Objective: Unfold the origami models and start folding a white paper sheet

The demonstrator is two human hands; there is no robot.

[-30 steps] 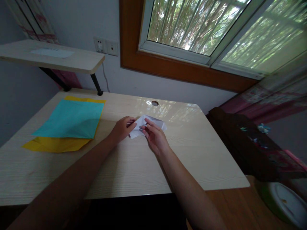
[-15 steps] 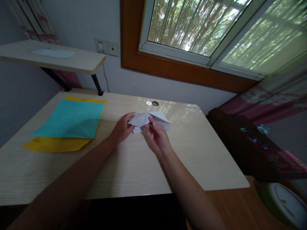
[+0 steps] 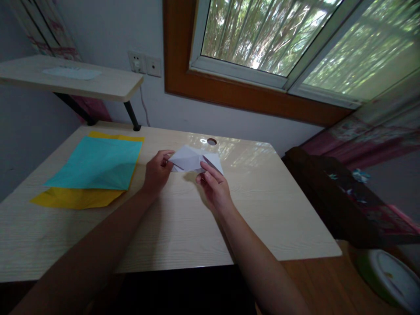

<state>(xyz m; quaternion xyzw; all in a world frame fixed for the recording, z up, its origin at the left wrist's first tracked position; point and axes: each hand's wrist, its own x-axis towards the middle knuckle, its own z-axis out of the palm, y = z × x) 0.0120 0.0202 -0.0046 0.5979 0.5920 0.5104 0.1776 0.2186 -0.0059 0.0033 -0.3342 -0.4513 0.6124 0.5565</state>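
A folded white paper [image 3: 192, 158] is held just above the light wooden desk [image 3: 183, 223], near its far middle. My left hand [image 3: 156, 171] pinches the paper's left corner between thumb and fingers. On the right, my right hand [image 3: 212, 189] grips the lower edge of the paper with its fingertips. The paper is spread into wide triangular flaps between the two hands.
A turquoise sheet [image 3: 96, 163] lies on a yellow sheet [image 3: 75, 197] at the desk's left. A raised shelf [image 3: 72, 78] stands at the back left, with a cable hole [image 3: 211, 141] behind the paper. A dark cabinet [image 3: 344, 201] and a round green-rimmed container [image 3: 387, 278] are right of the desk.
The paper has been lifted off the desk and unfolded wider. My left hand has moved left and farther away with its corner; my right hand has shifted slightly toward the window.
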